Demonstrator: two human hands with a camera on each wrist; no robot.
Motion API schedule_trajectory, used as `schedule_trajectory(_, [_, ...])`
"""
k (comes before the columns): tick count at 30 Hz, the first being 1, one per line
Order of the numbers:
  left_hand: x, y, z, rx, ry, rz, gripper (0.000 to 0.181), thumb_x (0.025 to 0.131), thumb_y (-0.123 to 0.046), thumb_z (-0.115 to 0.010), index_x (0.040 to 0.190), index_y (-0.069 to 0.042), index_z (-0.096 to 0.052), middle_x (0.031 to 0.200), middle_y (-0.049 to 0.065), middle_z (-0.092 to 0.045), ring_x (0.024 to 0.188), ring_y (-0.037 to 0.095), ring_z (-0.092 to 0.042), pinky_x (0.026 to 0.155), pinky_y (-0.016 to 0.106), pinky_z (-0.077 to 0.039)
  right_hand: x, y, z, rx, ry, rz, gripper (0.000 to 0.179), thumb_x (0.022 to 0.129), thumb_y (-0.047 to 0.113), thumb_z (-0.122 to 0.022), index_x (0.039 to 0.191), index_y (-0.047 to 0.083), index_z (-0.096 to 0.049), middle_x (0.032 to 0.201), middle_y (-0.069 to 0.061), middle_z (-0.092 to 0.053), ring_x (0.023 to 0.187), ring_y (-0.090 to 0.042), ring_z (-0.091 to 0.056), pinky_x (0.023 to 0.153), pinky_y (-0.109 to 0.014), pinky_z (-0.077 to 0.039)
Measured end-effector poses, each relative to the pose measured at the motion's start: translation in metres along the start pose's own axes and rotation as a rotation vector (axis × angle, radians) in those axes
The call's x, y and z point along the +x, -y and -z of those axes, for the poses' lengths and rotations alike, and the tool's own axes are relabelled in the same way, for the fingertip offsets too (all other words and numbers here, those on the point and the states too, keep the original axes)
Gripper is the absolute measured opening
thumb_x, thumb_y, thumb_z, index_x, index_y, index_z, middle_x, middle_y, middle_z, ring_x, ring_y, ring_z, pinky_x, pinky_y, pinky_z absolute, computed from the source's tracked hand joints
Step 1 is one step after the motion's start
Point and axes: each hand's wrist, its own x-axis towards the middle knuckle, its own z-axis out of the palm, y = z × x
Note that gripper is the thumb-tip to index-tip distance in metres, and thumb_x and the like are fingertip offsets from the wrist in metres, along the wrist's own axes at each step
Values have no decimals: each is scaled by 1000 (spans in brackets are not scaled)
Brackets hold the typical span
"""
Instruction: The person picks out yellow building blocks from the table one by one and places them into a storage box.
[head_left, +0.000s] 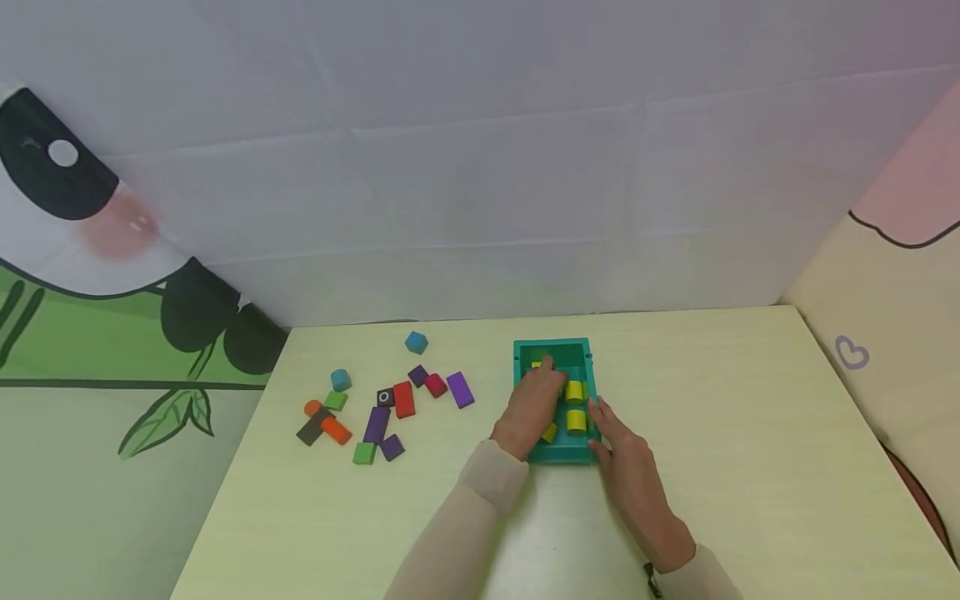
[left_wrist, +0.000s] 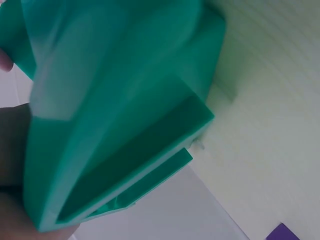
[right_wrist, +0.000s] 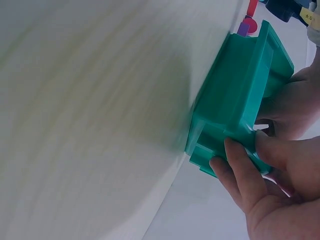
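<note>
A teal-green plastic bin [head_left: 562, 456] stands on the table with several yellow blocks [head_left: 576, 421] inside, some of them cylinders. My left hand [head_left: 531, 406] reaches over the bin's left side and down into it; its fingertips are mostly hidden, so whether it grips a block cannot be told. With my right hand [head_left: 636, 479] I hold the bin's right wall. The right wrist view shows that hand's thumb [right_wrist: 272, 150] at the rim and its fingers against the outside of the wall. Close up, the bin's outer side [left_wrist: 100, 100] fills much of the left wrist view.
Left of the bin, loose blocks lie scattered on the pale table [head_left: 750, 433]: a purple block [head_left: 461, 389], a red block [head_left: 403, 399], a green block [head_left: 364, 452], a blue block [head_left: 416, 342], an orange cylinder [head_left: 336, 430] and others. A white cloth wall [head_left: 480, 192] rises behind.
</note>
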Motion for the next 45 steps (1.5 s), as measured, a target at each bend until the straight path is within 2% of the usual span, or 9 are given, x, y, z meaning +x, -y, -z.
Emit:
schedule_trajectory(3, [0,-1,0,-6,12,8,36,102,0,-66,137,-9,-70,150,17,-59,127,30,-66,108,40,-55,0,0,0,-2,0,3,69,93,-6,-75,156,0,-46,161,-19,-46,142,-42,-49,109,-56,-48])
schedule_trajectory(12, [1,-1,-1,16,14,6,37,102,0,-66,137,-9,-69,153,18,-56,128,32,-66,108,40,-55,1,0,0,5,-12,22,68,93,-7,-75,155,-1,-48,161,-18,-46,141,-42,-50,109,-56,-49])
schedule_trajectory(23, [-1,-1,-4,38,9,5,32,101,0,-67,132,-7,-71,143,17,-64,119,28,-70,104,37,-58,-2,-1,-1,17,-11,19,68,93,-7,-74,155,-1,-47,161,-17,-46,142,-41,-49,109,-57,-49])
schedule_trajectory(28, [0,-2,-4,37,21,18,33,103,-1,-65,135,-7,-69,152,19,-57,128,32,-66,108,40,-56,-1,-1,-1,16,-7,12,69,93,-7,-74,156,0,-46,161,-17,-45,142,-41,-49,109,-57,-49])
schedule_trajectory(33, [0,-4,-2,47,36,29,36,101,-3,-68,137,-8,-68,154,18,-56,127,31,-67,107,41,-56,-1,0,-1,16,-18,21,69,92,-7,-75,155,-1,-48,161,-17,-47,141,-42,-51,108,-57,-50])
schedule_trajectory(38, [-1,-6,-1,90,43,26,39,100,-3,-70,138,-8,-68,155,18,-55,126,32,-68,105,39,-57,-2,-1,-1,20,-28,29,68,91,-8,-76,154,-2,-49,160,-18,-48,140,-42,-52,107,-58,-51])
schedule_trajectory(45, [0,-8,-1,141,17,15,37,100,-4,-70,137,-8,-69,157,20,-52,122,32,-70,98,36,-61,-1,-2,-1,16,-19,27,69,92,-7,-75,155,-1,-48,160,-19,-47,141,-42,-50,108,-58,-50])
